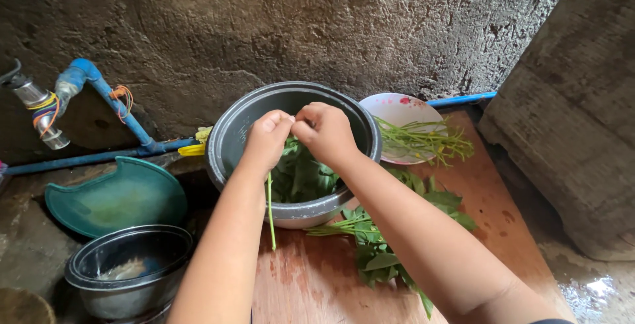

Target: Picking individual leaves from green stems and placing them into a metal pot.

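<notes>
Your left hand (266, 140) and right hand (324, 132) meet over the grey metal pot (228, 140), fingertips pinched together on a leafy green stem (270, 211) that hangs down past the pot's near rim. The pot holds picked green leaves (301, 177) and sits at the far left corner of the wooden board (311, 284). A bundle of leafy stalks (383, 244) lies on the board just right of the pot, under your right forearm. At the board's far edge, a pale plate (397, 107) carries bare green stems (426, 140). Off the board's left edge lie a teal lid (112, 198) and a dark metal bowl (129, 268). A blue pipe (122, 109) with a tap (36, 105) runs along the rough wall (297, 26).
</notes>
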